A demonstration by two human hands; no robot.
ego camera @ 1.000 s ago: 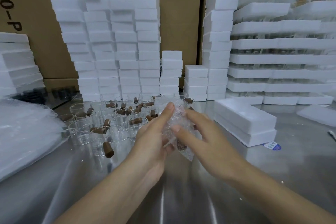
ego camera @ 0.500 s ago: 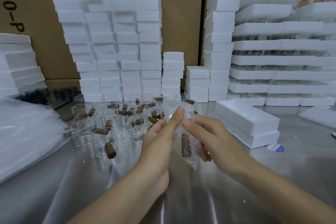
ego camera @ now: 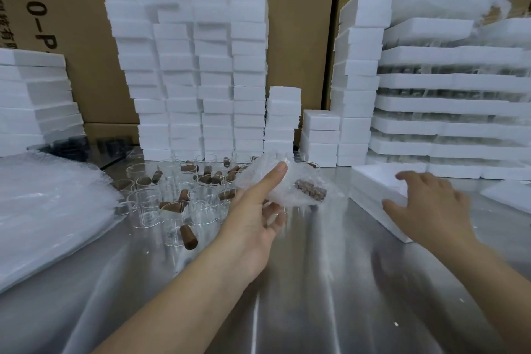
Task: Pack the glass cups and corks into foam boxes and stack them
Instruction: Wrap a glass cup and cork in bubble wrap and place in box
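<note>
At your far left a heap of bubble-wrap sheets (ego camera: 48, 210) lies on the steel bench (ego camera: 287, 296), with a stack of white foam slabs (ego camera: 31, 100) behind it.

Next come the glass cups (ego camera: 143, 204). They are clear, straight-walled and upright, packed in a tight cluster. Brown tapered corks (ego camera: 184, 195) lie in and among them, and 1 loose cork (ego camera: 188, 237) sits at the near edge.

Behind the cups, tall columns of small white foam boxes (ego camera: 201, 80) stand against cardboard cartons (ego camera: 301, 23).

Your left hand (ego camera: 253, 215) is clamped on a bubble-wrap bundle (ego camera: 287, 181), 1 digit laid over the top and the other fingers curled beneath. It holds the bundle above the bench, just right of the cups. Through the wrap a dark wrapped cork (ego camera: 311, 190) shows, lying slanted. You cannot tell whether a cup is inside.

Your right hand (ego camera: 431, 204) is well apart from the left. Its fingers are spread flat on the top of a long closed foam box (ego camera: 370, 181), which lies on the bench.

At the far right, layered foam trays (ego camera: 448, 106) are piled high, with glassware dimly visible between the layers.
</note>
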